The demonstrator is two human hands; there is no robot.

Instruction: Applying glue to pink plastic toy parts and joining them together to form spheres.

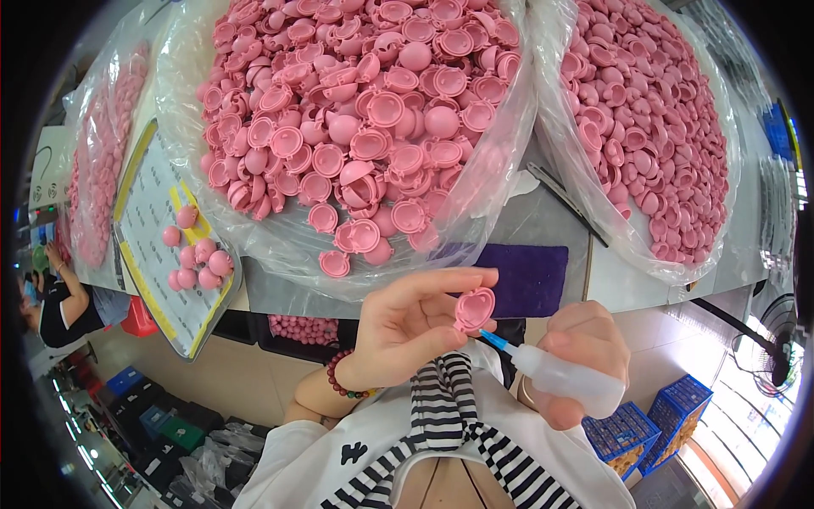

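My left hand (407, 327) pinches a small pink plastic half-shell (475, 309), its hollow side facing up. In my right hand (585, 360) is a white squeeze bottle (564, 379) with a blue needle tip (493, 339). The tip points at the lower rim of the half-shell; whether it touches cannot be made out. Behind my hands a dark purple mat (530, 280) lies on the table. Beyond it, a clear plastic bag (475, 229) lies spread with a large heap of pink shells (365, 110) on it.
A second bag of pink shells (653, 127) lies to the right, with a dark tweezer-like tool (564, 199) between. On the left, a yellow-edged tray (161, 246) bears several closed pink balls (203, 250). Blue crates (670, 420) stand below right. Another person (64, 301) is at far left.
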